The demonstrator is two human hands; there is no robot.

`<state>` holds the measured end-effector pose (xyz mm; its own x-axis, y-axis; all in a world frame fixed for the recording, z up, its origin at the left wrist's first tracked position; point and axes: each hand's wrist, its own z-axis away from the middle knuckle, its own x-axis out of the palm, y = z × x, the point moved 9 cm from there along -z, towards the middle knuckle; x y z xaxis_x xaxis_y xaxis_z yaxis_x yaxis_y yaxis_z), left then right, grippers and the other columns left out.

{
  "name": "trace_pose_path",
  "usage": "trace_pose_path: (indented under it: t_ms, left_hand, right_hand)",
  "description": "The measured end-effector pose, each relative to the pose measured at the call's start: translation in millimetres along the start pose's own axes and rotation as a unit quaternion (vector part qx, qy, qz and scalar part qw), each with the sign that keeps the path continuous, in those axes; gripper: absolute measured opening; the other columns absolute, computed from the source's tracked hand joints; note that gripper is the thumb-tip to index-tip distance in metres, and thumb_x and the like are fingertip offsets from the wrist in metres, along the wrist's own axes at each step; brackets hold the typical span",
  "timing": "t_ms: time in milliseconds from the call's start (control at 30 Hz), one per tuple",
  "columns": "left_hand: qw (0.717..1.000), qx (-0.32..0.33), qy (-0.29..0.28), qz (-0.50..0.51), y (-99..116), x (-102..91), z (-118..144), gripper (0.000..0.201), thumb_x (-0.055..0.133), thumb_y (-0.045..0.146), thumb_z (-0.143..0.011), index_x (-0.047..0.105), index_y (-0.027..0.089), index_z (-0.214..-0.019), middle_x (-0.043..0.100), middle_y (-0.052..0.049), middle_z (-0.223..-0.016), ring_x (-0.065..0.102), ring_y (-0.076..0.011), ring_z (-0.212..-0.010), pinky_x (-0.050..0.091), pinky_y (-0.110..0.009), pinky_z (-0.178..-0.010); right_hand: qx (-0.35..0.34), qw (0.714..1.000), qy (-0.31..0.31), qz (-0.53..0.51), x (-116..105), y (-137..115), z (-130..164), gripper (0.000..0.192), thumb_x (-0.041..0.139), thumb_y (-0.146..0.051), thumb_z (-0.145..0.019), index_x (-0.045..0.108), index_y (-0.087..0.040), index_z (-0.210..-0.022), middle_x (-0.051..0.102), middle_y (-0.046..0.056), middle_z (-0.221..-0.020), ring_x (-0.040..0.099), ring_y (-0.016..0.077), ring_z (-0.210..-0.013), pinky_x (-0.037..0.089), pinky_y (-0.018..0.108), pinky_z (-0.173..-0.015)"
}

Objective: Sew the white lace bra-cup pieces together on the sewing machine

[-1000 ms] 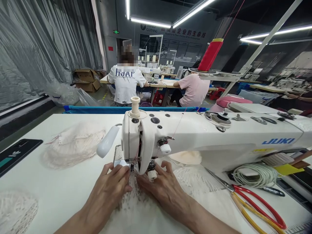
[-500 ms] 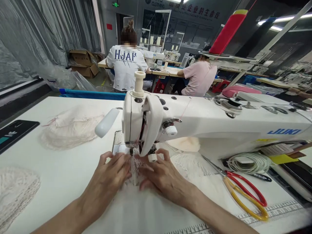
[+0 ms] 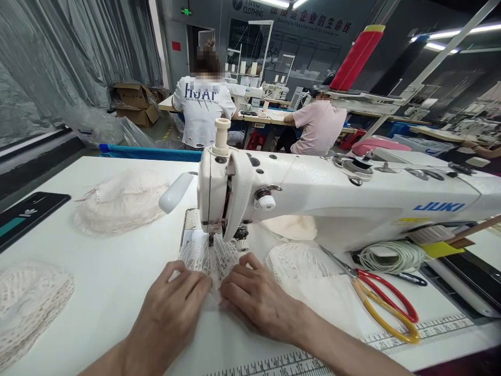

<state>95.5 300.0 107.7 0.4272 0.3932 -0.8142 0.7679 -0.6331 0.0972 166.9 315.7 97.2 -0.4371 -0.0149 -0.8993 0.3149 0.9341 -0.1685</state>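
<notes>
White lace fabric [image 3: 195, 255] lies under the presser foot [image 3: 211, 239] of a white sewing machine [image 3: 313, 183], fanning out towards me. My left hand [image 3: 176, 300] is closed on its left side, fingers bent and fingertips pressed together at the cloth. On the other side my right hand [image 3: 258, 297] pinches the fabric, its index finger raised in a bend. A narrow strip of lace shows between the two hands. Both sets of fingertips are partly hidden by the knuckles. Right of my right hand lies another lace piece [image 3: 297, 261].
Scissors [image 3: 385, 303] with red and yellow handles lie at the right, near coiled cord [image 3: 391, 258]. Printed ruler markings [image 3: 289, 363] run along the front. Lace piles [image 3: 121, 201] and a phone-like black device [image 3: 31, 214] lie at the left. Two people [image 3: 203, 109] sit beyond.
Both hands have moved back from the needle towards me, and more lace shows spread in front of the presser foot. The fingers look more closed now. The view has shifted slightly.
</notes>
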Motion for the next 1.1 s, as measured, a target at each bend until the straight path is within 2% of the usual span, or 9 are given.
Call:
trace_pose_path:
  t_ms: [67, 133, 233, 333, 433, 567, 733, 900, 1100]
  left_hand:
    - [1.0, 0.002, -0.009, -0.028, -4.9, 2.6, -7.6, 0.031, 0.033, -0.003, -0.083, 0.057, 0.014, -0.094, 0.061, 0.0, -0.064, 0.055, -0.014, -0.055, 0.041, -0.035, -0.072]
    - [0.999, 0.015, -0.019, -0.048, -5.5, 5.9, -11.5, 0.03, 0.032, -0.001, -0.086, 0.057, 0.015, -0.092, 0.058, 0.002, -0.06, 0.053, -0.0135, -0.052, 0.042, -0.034, -0.071]
    - [0.999, 0.013, -0.031, -0.02, -4.0, 9.4, -7.7, 0.034, 0.028, 0.001, -0.091, 0.058, 0.016, -0.086, 0.062, 0.0, -0.068, 0.057, -0.0135, -0.061, 0.04, -0.035, -0.075]
    - [0.999, -0.009, -0.029, 0.033, -3.1, 8.3, 0.8, 0.038, 0.026, 0.003, -0.094, 0.06, 0.017, -0.084, 0.066, 0.0, -0.081, 0.061, -0.0121, -0.073, 0.037, -0.035, -0.081]
    - [0.998, -0.014, -0.035, 0.048, -2.3, 7.9, 5.3, 0.037, 0.029, 0.007, -0.096, 0.06, 0.018, -0.08, 0.067, 0.001, -0.087, 0.061, -0.0112, -0.08, 0.034, -0.034, -0.083]
    - [0.999, 0.0, -0.028, 0.032, -2.7, 9.4, 8.6, 0.03, 0.035, 0.011, -0.097, 0.062, 0.018, -0.085, 0.068, 0.0, -0.09, 0.061, -0.0125, -0.084, 0.035, -0.036, -0.084]
    - [0.999, 0.034, -0.035, 0.001, -2.1, 21.6, 22.3, 0.024, 0.039, 0.01, -0.095, 0.062, 0.017, -0.096, 0.068, -0.002, -0.096, 0.06, -0.0152, -0.094, 0.036, -0.037, -0.087]
    - [0.998, 0.016, -0.059, 0.006, -3.2, 29.2, 28.1, 0.026, 0.037, 0.008, -0.095, 0.062, 0.016, -0.101, 0.067, -0.003, -0.103, 0.058, -0.016, -0.101, 0.035, -0.037, -0.091]
    - [0.998, 0.058, -0.017, -0.033, 5.3, 17.6, 25.3, 0.027, 0.04, 0.004, -0.092, 0.065, 0.015, -0.092, 0.069, -0.006, -0.098, 0.061, -0.0182, -0.091, 0.038, -0.041, -0.087]
  right_hand:
    - [0.008, 1.0, 0.003, 0.01, 0.4, 4.1, -0.3, 0.031, 0.034, -0.024, -0.098, 0.054, -0.012, -0.077, 0.058, 0.003, -0.071, 0.048, 0.0135, -0.068, 0.033, 0.032, -0.072]
    - [0.008, 1.0, -0.001, 0.022, 0.4, 6.9, 0.0, 0.031, 0.032, -0.02, -0.098, 0.055, -0.012, -0.078, 0.059, 0.004, -0.073, 0.048, 0.0135, -0.07, 0.032, 0.031, -0.071]
    - [-0.025, 0.999, -0.033, 0.022, 1.5, 3.2, 1.6, 0.03, 0.032, -0.009, -0.096, 0.057, -0.013, -0.08, 0.059, 0.002, -0.075, 0.048, 0.0129, -0.073, 0.031, 0.031, -0.071]
    - [-0.06, 0.996, -0.068, 0.012, 1.8, -4.3, 4.4, 0.027, 0.038, -0.008, -0.095, 0.059, -0.013, -0.079, 0.059, 0.002, -0.077, 0.048, 0.0129, -0.077, 0.03, 0.031, -0.071]
    - [-0.062, 0.995, -0.082, 0.007, 0.8, -6.3, 6.1, 0.025, 0.041, -0.008, -0.093, 0.058, -0.012, -0.076, 0.059, 0.001, -0.078, 0.047, 0.0128, -0.077, 0.03, 0.031, -0.071]
    - [-0.06, 0.995, -0.073, 0.004, -1.3, -6.1, 6.8, 0.027, 0.042, -0.007, -0.092, 0.058, -0.013, -0.072, 0.057, 0.001, -0.074, 0.045, 0.0121, -0.071, 0.03, 0.032, -0.07]
    - [-0.064, 0.995, -0.071, 0.005, -2.0, -6.4, 6.8, 0.026, 0.043, -0.01, -0.092, 0.058, -0.015, -0.071, 0.059, 0.002, -0.077, 0.046, 0.0123, -0.07, 0.031, 0.032, -0.069]
    - [-0.06, 0.995, -0.082, 0.007, 0.3, -6.7, 6.7, 0.023, 0.043, -0.01, -0.092, 0.059, -0.015, -0.077, 0.062, 0.002, -0.081, 0.049, 0.0129, -0.073, 0.032, 0.032, -0.069]
    - [-0.055, 0.996, -0.071, 0.008, -0.1, -8.6, 7.0, 0.017, 0.044, -0.011, -0.093, 0.061, -0.013, -0.09, 0.063, 0.003, -0.082, 0.05, 0.013, -0.072, 0.032, 0.033, -0.069]
